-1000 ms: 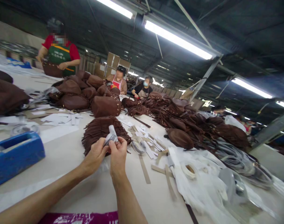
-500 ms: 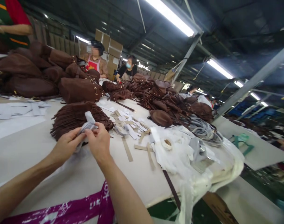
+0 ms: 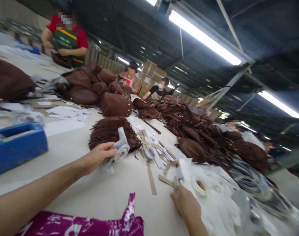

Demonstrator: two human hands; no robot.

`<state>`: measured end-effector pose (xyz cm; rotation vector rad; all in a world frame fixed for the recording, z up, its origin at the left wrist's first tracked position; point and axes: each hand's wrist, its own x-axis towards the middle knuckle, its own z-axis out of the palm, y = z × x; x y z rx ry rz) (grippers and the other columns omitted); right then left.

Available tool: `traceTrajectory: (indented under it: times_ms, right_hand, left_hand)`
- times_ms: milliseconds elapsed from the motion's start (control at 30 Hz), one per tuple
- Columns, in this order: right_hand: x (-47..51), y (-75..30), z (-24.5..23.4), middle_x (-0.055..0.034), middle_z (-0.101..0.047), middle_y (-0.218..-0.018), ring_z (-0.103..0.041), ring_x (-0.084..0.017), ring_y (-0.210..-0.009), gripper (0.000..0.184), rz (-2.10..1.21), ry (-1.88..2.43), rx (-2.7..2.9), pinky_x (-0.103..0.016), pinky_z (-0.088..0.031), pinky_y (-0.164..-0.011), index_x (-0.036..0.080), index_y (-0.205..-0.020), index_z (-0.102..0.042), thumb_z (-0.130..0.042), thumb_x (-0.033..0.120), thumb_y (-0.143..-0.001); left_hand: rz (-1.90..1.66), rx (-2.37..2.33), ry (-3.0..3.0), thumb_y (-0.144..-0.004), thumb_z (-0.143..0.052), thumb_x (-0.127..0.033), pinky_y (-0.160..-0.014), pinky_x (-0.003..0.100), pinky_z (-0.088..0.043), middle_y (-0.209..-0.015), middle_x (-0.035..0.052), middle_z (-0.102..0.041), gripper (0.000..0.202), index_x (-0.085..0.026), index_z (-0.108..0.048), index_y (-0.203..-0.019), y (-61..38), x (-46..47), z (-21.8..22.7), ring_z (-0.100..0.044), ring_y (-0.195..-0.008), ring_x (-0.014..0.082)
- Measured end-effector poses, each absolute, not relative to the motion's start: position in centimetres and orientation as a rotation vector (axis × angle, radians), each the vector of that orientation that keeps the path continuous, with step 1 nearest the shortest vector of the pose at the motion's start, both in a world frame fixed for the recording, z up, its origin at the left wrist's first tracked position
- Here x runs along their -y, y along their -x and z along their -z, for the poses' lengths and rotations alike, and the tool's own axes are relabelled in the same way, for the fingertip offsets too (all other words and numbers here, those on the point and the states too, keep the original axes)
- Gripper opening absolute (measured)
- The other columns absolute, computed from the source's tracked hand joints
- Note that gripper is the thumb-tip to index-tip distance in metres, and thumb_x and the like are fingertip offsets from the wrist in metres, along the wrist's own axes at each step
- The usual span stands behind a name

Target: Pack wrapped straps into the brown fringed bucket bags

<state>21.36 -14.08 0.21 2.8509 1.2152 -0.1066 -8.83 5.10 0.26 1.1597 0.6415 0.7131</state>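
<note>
Fingers of the left hand [image 3: 97, 158] pinch a curled grey strip [image 3: 121, 148] beside the fringed bag [image 3: 107, 129]. Right hand [image 3: 186, 205] touches a tan strip [image 3: 175, 184] on the tabletop [image 3: 110, 193]; I cannot tell its grip.

Bag factory floor: long white table [image 3: 110, 193], heaped brown suede fringed bags [image 3: 189, 131], aproned workers, fluorescent ceiling strip lights [image 3: 203, 39].

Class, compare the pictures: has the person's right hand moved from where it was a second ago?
Yes. The right hand left the grey bundle by the fringed bag and went right, to the strips beside the tape roll.
</note>
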Motion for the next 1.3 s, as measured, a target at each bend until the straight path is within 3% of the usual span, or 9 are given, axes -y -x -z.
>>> traceTrajectory:
  times_ms: [100, 333, 500, 567, 667, 767, 933, 1300]
  right_hand:
    - [13.6, -23.3, 1.9, -0.0125, -0.072, -0.087, -0.068, -0.028, -0.088, 0.004, 0.233, -2.906, -1.256, -0.034, -0.045, -0.07, 0.021, -0.079, -0.062, -0.059, 0.021, -0.08]
    - [13.7, -25.2, 2.7, -0.002, -0.065, -0.063, -0.064, -0.023, -0.069, 0.015, 0.345, -3.022, -1.402, -0.029, -0.04, -0.062, 0.022, -0.059, -0.052, -0.062, 0.022, -0.07]
    - [13.6, -22.4, 2.3, 0.0003, -0.058, -0.058, -0.06, -0.02, -0.067, 0.026, 0.409, -3.092, -1.602, -0.028, -0.041, -0.062, 0.023, -0.056, -0.045, -0.052, 0.036, -0.077]
    - [12.8, -19.9, 1.8, -0.001, -0.062, -0.064, -0.062, -0.019, -0.064, 0.028, 0.632, -3.147, -1.696, -0.027, -0.044, -0.058, 0.023, -0.061, -0.046, -0.047, 0.044, -0.079]
    - [11.1, -14.9, 0.4, -0.0023, -0.066, -0.072, -0.06, -0.015, -0.053, 0.03, 1.41, -3.209, -1.806, -0.023, -0.043, -0.045, 0.022, -0.072, -0.049, -0.057, 0.051, -0.072]
    - [8.9, -10.3, -1.3, 0.0016, -0.062, -0.061, -0.049, -0.009, -0.038, 0.035, 1.925, -3.048, -1.877, -0.019, -0.035, -0.035, 0.021, -0.072, -0.05, -0.069, 0.049, -0.063]
    - [6.0, -7.7, -1.3, 0.0059, -0.055, -0.046, -0.042, -0.007, -0.029, 0.033, 1.852, -3.01, -1.884, -0.018, -0.03, -0.03, 0.02, -0.065, -0.049, -0.064, 0.049, -0.064]
    - [4.7, -7.7, -1.9, 0.0091, -0.049, -0.041, -0.034, -0.006, -0.027, 0.025, 1.792, -2.921, -1.899, -0.018, -0.022, -0.029, 0.021, -0.062, -0.049, -0.059, 0.044, -0.065]
  left_hand:
    - [-0.734, -0.61, -1.105, -0.061, -0.079, -0.046, -0.062, 0.021, -0.039, -0.081, 0.0034, -0.066, 0.044, -0.014, -0.065, -0.088, 8.9, -4.9, -0.3, -0.057, -0.068, 0.0134]
    - [-0.719, -0.607, -1.141, -0.063, -0.077, -0.043, -0.062, 0.022, -0.039, -0.081, 0.0025, -0.066, 0.042, -0.014, -0.064, -0.089, 9.2, -4.4, -0.6, -0.056, -0.068, 0.0134]
    - [-0.695, -0.593, -1.179, -0.065, -0.075, -0.043, -0.061, 0.022, -0.039, -0.08, 0.0013, -0.065, 0.037, -0.015, -0.063, -0.088, 9.3, -4.2, -0.5, -0.055, -0.068, 0.013]
    - [-0.701, -0.573, -1.172, -0.065, -0.074, -0.042, -0.061, 0.022, -0.039, -0.078, 0.0012, -0.065, 0.035, -0.015, -0.063, -0.086, 9.3, -4.0, -0.5, -0.055, -0.066, 0.0128]
    - [-0.719, -0.554, -1.136, -0.064, -0.075, -0.04, -0.063, 0.023, -0.039, -0.079, 0.0018, -0.065, 0.036, -0.015, -0.063, -0.087, 9.2, -4.0, -0.4, -0.054, -0.066, 0.012]
    - [-0.739, -0.529, -1.131, -0.065, -0.075, -0.039, -0.064, 0.022, -0.038, -0.08, 0.0026, -0.065, 0.036, -0.014, -0.063, -0.088, 9.2, -4.1, -0.2, -0.055, -0.067, 0.0118]
    - [-0.754, -0.496, -1.146, -0.067, -0.073, -0.037, -0.063, 0.021, -0.036, -0.079, 0.0013, -0.063, 0.032, -0.013, -0.062, -0.086, 9.3, -4.2, -0.1, -0.052, -0.066, 0.0104]
    - [-0.688, -0.512, -1.16, -0.065, -0.073, -0.034, -0.059, 0.021, -0.032, -0.074, -0.0015, -0.058, 0.034, -0.013, -0.062, -0.09, 9.4, -4.9, 0.5, -0.047, -0.062, 0.0098]
